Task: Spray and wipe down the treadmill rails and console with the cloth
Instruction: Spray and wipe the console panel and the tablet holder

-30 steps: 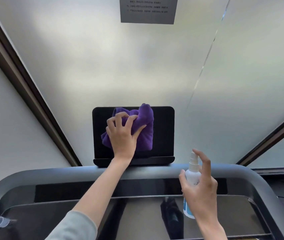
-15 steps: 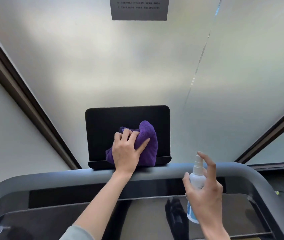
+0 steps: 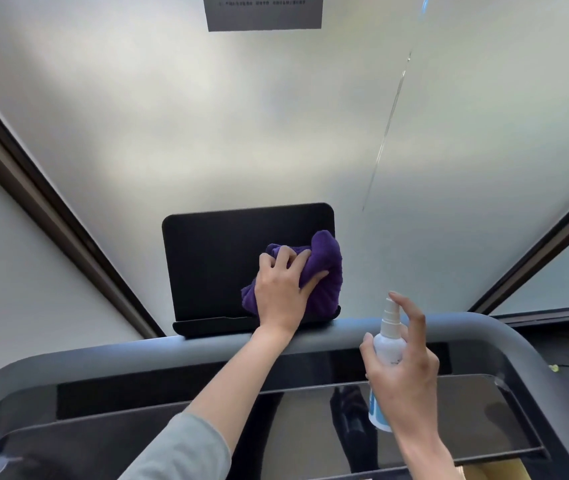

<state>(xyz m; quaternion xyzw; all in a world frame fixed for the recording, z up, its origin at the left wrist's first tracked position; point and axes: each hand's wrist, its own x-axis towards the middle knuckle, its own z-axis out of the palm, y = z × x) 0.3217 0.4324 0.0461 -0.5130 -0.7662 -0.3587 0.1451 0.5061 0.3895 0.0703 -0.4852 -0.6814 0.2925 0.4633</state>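
Frosted glass wall [image 3: 241, 133] behind treadmill. Left hand [image 3: 281, 292] bunches purple cloth [image 3: 324, 268], pressing it on black console screen [image 3: 213, 265], lower right corner. Right hand [image 3: 402, 379] grips spray bottle [image 3: 388, 344], finger raised near nozzle. Best: press flat, rub every corner, then grey rail [image 3: 310, 344].

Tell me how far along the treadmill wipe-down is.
Done: nothing can be confirmed clean from this view. In hand: the left hand presses the purple cloth against the right side of the black screen; the right hand holds the spray bottle. Left: the grey rail and glass panel, neither being wiped now.
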